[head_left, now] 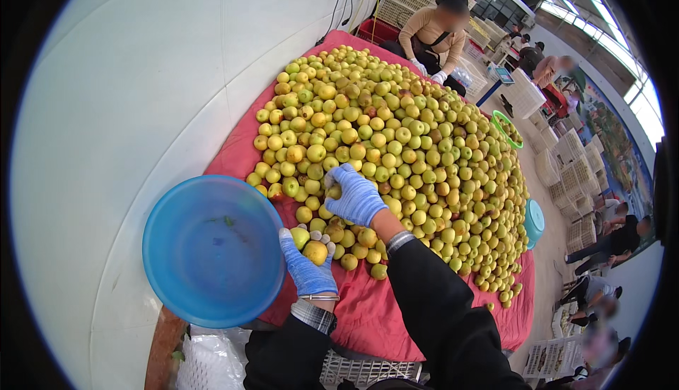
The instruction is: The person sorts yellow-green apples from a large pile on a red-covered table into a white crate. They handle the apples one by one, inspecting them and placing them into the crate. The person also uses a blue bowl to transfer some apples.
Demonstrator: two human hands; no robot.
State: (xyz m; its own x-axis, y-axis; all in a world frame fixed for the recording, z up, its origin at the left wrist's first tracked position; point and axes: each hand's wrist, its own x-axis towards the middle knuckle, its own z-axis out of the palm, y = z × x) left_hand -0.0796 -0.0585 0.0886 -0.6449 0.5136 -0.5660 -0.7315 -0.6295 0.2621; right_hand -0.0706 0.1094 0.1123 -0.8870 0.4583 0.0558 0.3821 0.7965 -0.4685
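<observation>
A broad heap of round yellow-green fruits (403, 135), some with brown patches, lies on a red quilted cloth (366, 310). My left hand (313, 265), in a blue-and-white knit glove, holds a green fruit (299, 237) and a yellower fruit (316, 252) in its palm. Above and to its right, my right hand (353, 193), gloved alike, curls its fingers around a fruit (333, 192) at the heap's near edge. The fruit there is partly hidden by the fingers. A blue plastic basin (212, 252) stands left of my left hand, with a small green leaf bit (228, 221) inside.
A pale wall (159, 61) runs along the left. At the heap's far end a person (435, 34) in white gloves sits by the cloth. A green basket (507, 130) and a teal basin (534, 221) stand right of the heap. Plastic crates (573, 167) and several people are farther right.
</observation>
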